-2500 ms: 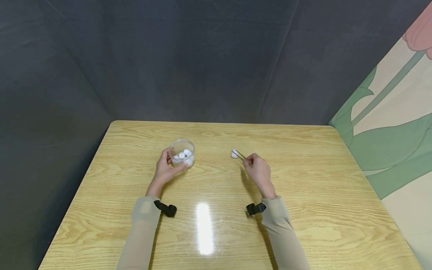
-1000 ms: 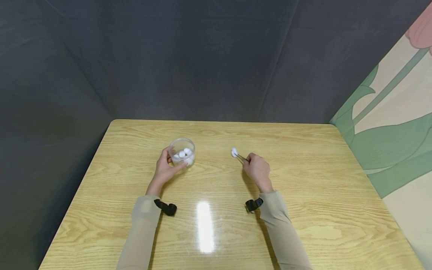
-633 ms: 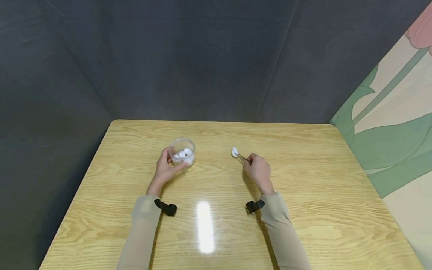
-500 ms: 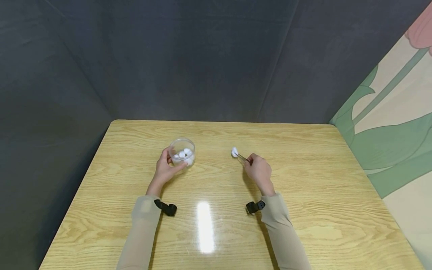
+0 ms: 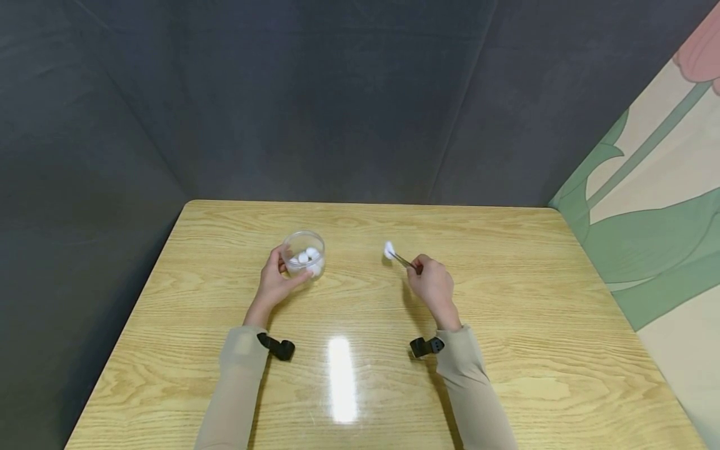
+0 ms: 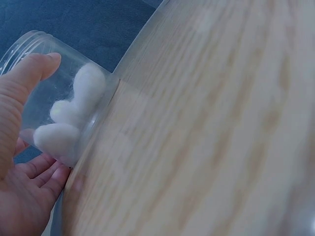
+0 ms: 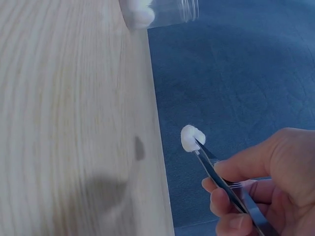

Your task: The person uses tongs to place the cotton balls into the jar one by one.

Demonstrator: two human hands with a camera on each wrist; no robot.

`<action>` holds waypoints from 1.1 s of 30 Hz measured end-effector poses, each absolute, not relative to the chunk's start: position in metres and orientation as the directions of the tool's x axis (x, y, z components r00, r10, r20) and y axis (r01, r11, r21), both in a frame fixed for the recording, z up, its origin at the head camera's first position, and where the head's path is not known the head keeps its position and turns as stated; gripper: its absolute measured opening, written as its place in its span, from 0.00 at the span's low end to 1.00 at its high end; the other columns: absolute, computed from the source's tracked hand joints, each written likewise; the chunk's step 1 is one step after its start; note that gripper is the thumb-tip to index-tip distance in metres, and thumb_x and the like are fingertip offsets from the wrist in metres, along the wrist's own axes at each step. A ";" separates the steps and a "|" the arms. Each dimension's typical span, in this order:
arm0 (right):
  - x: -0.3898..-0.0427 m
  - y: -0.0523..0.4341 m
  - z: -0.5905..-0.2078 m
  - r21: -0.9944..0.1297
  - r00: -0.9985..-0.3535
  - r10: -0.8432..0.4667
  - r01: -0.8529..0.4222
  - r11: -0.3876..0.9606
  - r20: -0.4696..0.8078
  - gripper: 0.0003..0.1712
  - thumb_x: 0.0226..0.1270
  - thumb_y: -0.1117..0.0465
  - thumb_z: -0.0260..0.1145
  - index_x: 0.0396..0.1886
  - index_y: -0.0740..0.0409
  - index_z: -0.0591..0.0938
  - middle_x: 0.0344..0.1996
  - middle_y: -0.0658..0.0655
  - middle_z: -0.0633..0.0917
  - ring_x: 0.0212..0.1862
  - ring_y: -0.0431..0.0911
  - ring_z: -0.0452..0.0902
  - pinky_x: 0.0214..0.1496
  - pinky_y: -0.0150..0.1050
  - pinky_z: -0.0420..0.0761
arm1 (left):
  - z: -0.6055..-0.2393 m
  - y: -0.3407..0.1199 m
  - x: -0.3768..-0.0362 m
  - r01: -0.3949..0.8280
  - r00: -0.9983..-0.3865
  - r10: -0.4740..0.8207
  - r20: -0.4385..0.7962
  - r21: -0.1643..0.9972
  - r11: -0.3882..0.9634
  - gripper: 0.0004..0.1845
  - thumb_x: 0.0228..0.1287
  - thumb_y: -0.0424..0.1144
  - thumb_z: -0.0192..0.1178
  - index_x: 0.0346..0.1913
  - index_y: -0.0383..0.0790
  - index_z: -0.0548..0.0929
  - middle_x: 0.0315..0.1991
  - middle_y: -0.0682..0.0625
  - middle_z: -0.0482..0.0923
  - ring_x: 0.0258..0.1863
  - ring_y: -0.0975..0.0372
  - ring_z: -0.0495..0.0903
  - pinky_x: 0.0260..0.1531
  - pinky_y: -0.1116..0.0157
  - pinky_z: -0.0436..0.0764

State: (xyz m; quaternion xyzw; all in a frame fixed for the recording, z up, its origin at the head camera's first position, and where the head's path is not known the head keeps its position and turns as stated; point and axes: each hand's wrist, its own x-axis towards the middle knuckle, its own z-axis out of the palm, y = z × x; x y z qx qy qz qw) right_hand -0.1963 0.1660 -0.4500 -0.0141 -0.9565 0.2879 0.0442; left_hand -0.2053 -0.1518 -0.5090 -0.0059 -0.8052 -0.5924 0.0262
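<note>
My left hand [image 5: 275, 284] grips a clear open-topped plastic jar [image 5: 304, 240] standing on the table, thumb on the near side and fingers round the left. Several white cotton balls [image 6: 90, 88] lie in the bottom of the jar. To the right, my right hand [image 5: 432, 284] pinches a pair of metal tweezers [image 7: 212, 172] between thumb and fingers. A single cotton ball [image 7: 191, 138] is caught in the tweezer tips. It hangs above the table, apart from its shadow, as the right wrist view shows.
The wood-grain table [image 5: 349, 325] has a bright light reflection near its middle. A dark cloth [image 5: 315, 106] hangs behind and at the left. At the right is a flower-patterned fabric [image 5: 664, 206]. Black cameras sit on both wrists.
The tweezers have closed on the cotton ball, which lay on the table earlier, and it has risen slightly off the surface. The left hand and jar have stayed in place.
</note>
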 end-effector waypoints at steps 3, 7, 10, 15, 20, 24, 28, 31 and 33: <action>-0.196 0.166 -0.449 -0.558 -0.996 0.051 0.002 0.830 0.074 0.06 0.62 0.62 0.62 0.30 0.60 0.80 0.21 0.55 0.80 0.19 0.46 0.69 0.19 0.37 0.64 | -0.509 -0.152 -0.205 0.039 -0.999 -0.022 0.047 0.953 0.300 0.44 0.51 0.36 0.71 0.68 0.36 0.58 0.58 0.37 0.66 0.52 0.49 0.68 0.52 0.54 0.68; -0.194 0.165 -0.446 -0.565 -0.997 0.048 0.002 0.825 0.067 0.06 0.63 0.61 0.61 0.30 0.60 0.80 0.21 0.54 0.80 0.19 0.46 0.69 0.20 0.37 0.64 | -0.509 -0.152 -0.205 0.041 -0.999 -0.019 0.049 0.952 0.304 0.44 0.51 0.36 0.71 0.68 0.36 0.58 0.58 0.37 0.66 0.52 0.49 0.68 0.52 0.54 0.68; -0.192 0.163 -0.443 -0.571 -0.996 0.045 -0.006 0.821 0.075 0.06 0.63 0.61 0.62 0.30 0.59 0.80 0.21 0.54 0.80 0.20 0.46 0.69 0.20 0.37 0.64 | -0.510 -0.152 -0.205 0.045 -0.998 -0.018 0.053 0.952 0.304 0.44 0.51 0.36 0.71 0.68 0.35 0.58 0.58 0.37 0.66 0.52 0.49 0.68 0.52 0.54 0.68; -0.189 0.161 -0.438 -0.578 -0.994 0.029 -0.040 0.815 0.109 0.05 0.62 0.62 0.62 0.30 0.60 0.81 0.22 0.55 0.81 0.20 0.45 0.69 0.20 0.36 0.64 | -0.510 -0.152 -0.205 0.044 -0.999 -0.016 0.051 0.954 0.297 0.44 0.51 0.35 0.71 0.68 0.36 0.58 0.59 0.37 0.66 0.52 0.49 0.68 0.52 0.54 0.69; -0.187 0.159 -0.435 -0.577 -0.990 0.017 -0.067 0.814 0.139 0.05 0.62 0.62 0.63 0.29 0.60 0.81 0.21 0.55 0.81 0.19 0.45 0.69 0.19 0.37 0.65 | -0.509 -0.152 -0.205 0.044 -0.999 -0.008 0.048 0.956 0.290 0.44 0.51 0.35 0.71 0.69 0.35 0.57 0.59 0.37 0.65 0.52 0.49 0.68 0.52 0.54 0.69; -0.186 0.157 -0.432 -0.577 -0.989 0.010 -0.077 0.813 0.146 0.06 0.62 0.62 0.63 0.29 0.60 0.81 0.22 0.54 0.81 0.19 0.45 0.69 0.19 0.36 0.65 | -0.509 -0.152 -0.205 0.032 -0.999 -0.004 0.034 0.956 0.292 0.45 0.51 0.35 0.71 0.69 0.35 0.56 0.60 0.36 0.64 0.53 0.49 0.67 0.52 0.53 0.68; -0.184 0.156 -0.430 -0.578 -0.985 -0.010 -0.109 0.809 0.172 0.05 0.62 0.63 0.63 0.29 0.61 0.81 0.22 0.55 0.81 0.18 0.45 0.69 0.19 0.36 0.64 | -0.508 -0.153 -0.205 0.023 -1.000 -0.002 0.024 0.960 0.280 0.46 0.52 0.36 0.71 0.70 0.36 0.55 0.60 0.35 0.64 0.54 0.48 0.67 0.53 0.53 0.68; -0.183 0.154 -0.428 -0.577 -0.982 -0.019 -0.126 0.807 0.187 0.05 0.62 0.63 0.63 0.29 0.60 0.81 0.22 0.54 0.81 0.18 0.45 0.69 0.19 0.37 0.65 | -0.508 -0.152 -0.205 0.024 -1.000 -0.004 0.026 0.961 0.275 0.45 0.52 0.37 0.71 0.70 0.37 0.56 0.60 0.36 0.64 0.54 0.48 0.67 0.53 0.52 0.68; -0.182 0.153 -0.427 -0.578 -0.982 -0.020 -0.128 0.806 0.190 0.05 0.62 0.63 0.63 0.29 0.60 0.81 0.22 0.54 0.81 0.19 0.45 0.69 0.20 0.37 0.65 | -0.508 -0.152 -0.205 0.023 -1.000 -0.005 0.026 0.959 0.284 0.45 0.51 0.38 0.71 0.69 0.37 0.57 0.60 0.37 0.65 0.54 0.48 0.67 0.53 0.53 0.68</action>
